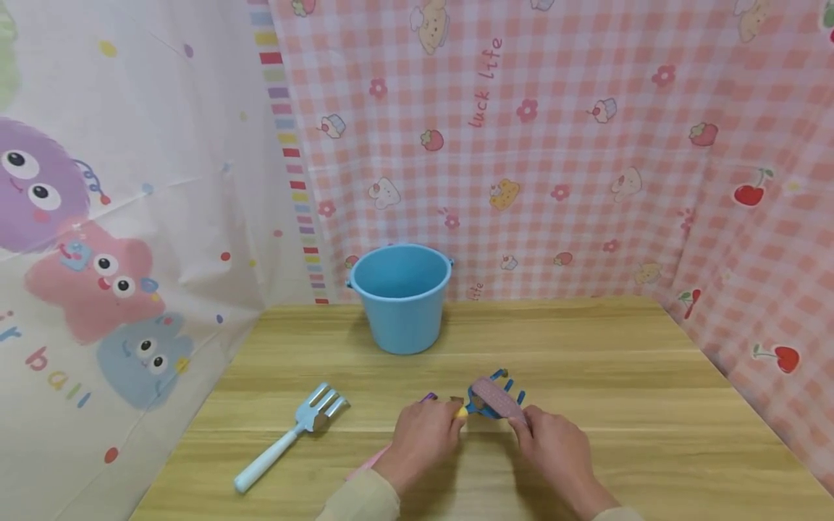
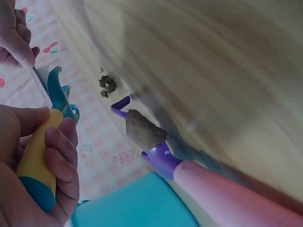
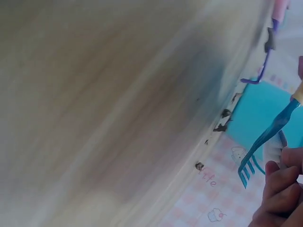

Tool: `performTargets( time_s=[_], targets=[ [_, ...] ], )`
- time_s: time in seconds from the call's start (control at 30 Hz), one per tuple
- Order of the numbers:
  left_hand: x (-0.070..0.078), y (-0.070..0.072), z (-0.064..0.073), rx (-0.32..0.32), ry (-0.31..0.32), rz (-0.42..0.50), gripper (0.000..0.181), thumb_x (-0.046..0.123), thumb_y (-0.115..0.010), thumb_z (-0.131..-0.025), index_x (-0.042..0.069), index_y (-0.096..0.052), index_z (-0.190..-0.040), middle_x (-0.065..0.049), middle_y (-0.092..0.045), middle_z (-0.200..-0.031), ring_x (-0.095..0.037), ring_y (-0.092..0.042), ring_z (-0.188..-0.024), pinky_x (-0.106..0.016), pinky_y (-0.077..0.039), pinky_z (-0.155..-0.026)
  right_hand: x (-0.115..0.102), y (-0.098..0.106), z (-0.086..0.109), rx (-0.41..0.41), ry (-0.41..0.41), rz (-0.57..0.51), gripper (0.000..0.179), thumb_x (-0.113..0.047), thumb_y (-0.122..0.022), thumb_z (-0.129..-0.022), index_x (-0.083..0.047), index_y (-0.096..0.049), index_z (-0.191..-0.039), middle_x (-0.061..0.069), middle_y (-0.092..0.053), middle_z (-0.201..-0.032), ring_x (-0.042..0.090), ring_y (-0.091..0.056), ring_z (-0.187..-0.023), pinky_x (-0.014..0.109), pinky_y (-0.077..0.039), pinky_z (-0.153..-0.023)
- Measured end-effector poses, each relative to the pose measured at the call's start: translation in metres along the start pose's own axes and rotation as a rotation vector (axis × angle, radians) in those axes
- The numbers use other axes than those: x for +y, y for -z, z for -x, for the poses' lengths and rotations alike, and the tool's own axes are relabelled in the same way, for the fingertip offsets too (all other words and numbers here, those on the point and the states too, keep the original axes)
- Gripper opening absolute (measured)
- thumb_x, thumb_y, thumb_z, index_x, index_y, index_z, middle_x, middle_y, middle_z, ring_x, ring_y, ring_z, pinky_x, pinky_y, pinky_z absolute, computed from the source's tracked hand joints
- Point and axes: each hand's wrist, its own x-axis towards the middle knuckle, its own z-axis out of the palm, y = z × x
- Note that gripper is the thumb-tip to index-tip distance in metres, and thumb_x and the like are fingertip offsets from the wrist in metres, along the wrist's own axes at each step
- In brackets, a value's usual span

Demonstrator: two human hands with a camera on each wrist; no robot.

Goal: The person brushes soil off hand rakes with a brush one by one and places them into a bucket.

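A: What do we see first, biggest down?
B: Pink gingham cloth (image 1: 554,152) hangs behind and at the right, and white cartoon-print cloth (image 1: 202,145) on the left. We have a wood-grain table (image 1: 586,354) in front.
A: And upon it?
B: A light-blue bucket (image 1: 405,322) stands upright near the far edge. To the left of the hands we find a pale-blue toy fork (image 1: 285,441) lying flat, a brown patch at its tines.
A: We notice a pink-handled purple rake (image 2: 203,184) too.
B: Yes, on the table, partly hidden behind the left hand (image 1: 426,438) as we look from the head.
A: Where is the yellow-handled blue rake (image 2: 41,153)?
B: Between both hands, raised above the tabletop. We see the left fingers curled firmly round its handle.
A: And the right hand (image 1: 557,445)?
B: Its thumb and fingers pinch a mauve textured pad (image 1: 498,401), which overlaps the blue rake's head from above; we cannot tell how firmly it presses.
A: Smallest of all?
B: A brown clump (image 2: 143,130) across the purple rake's head, then dark crumbs (image 2: 108,84) on the table just beyond its tip.
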Motion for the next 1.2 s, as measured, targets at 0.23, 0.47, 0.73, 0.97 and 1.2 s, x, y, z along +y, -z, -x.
performTargets(
  time_s=[0.23,0.47,0.73,0.97,1.2],
  targets=[
    [0.000,-0.003,0.001,0.017,-0.008,0.022,0.029,0.028,-0.067,-0.094,0.019,-0.055,-0.068,0.010,-0.046,-0.058,-0.008,-0.046,-0.054,-0.029,-0.043,-0.050,0.011,-0.002,-0.004,0.098,0.106,0.131,0.029,-0.025,-0.070,-0.092,-0.012,-0.053,-0.072,-0.002,-0.047,-0.055,0.017,-0.044,-0.045,0.035,-0.036,-0.039],
    [-0.001,-0.004,-0.001,0.024,-0.011,0.012,0.012,0.028,-0.066,-0.094,0.018,-0.070,-0.088,0.009,-0.058,-0.066,-0.010,-0.055,-0.063,-0.030,-0.047,-0.053,0.016,0.008,-0.008,0.076,0.005,0.051,0.023,-0.028,-0.068,-0.094,-0.008,-0.064,-0.083,0.002,-0.056,-0.059,0.021,-0.051,-0.050,0.039,-0.039,-0.042],
    [-0.002,0.000,-0.007,0.005,-0.008,0.024,0.016,0.027,-0.064,-0.096,0.018,-0.064,-0.082,0.010,-0.047,-0.062,-0.007,-0.044,-0.058,-0.028,-0.038,-0.048,0.004,0.010,-0.007,-0.050,-0.016,-0.123,0.023,-0.029,-0.068,-0.094,-0.015,-0.065,-0.076,-0.009,-0.048,-0.057,0.010,-0.041,-0.049,0.029,-0.033,-0.044],
    [-0.003,0.000,-0.006,-0.008,-0.007,0.011,0.019,0.028,-0.064,-0.096,0.019,-0.062,-0.080,0.009,-0.045,-0.060,-0.008,-0.043,-0.056,-0.027,-0.037,-0.047,0.004,0.007,-0.005,-0.027,0.022,0.005,0.024,-0.028,-0.069,-0.093,-0.015,-0.061,-0.075,-0.005,-0.048,-0.058,0.014,-0.042,-0.050,0.032,-0.034,-0.045],
    [-0.002,0.002,-0.007,0.002,-0.006,0.027,0.033,0.026,-0.063,-0.096,0.021,-0.047,-0.068,0.009,-0.041,-0.057,-0.008,-0.041,-0.054,-0.027,-0.034,-0.046,0.003,0.005,-0.006,0.034,0.069,0.076,0.024,-0.027,-0.070,-0.092,-0.012,-0.060,-0.077,-0.003,-0.048,-0.056,0.015,-0.041,-0.048,0.033,-0.034,-0.042]
  ],
)
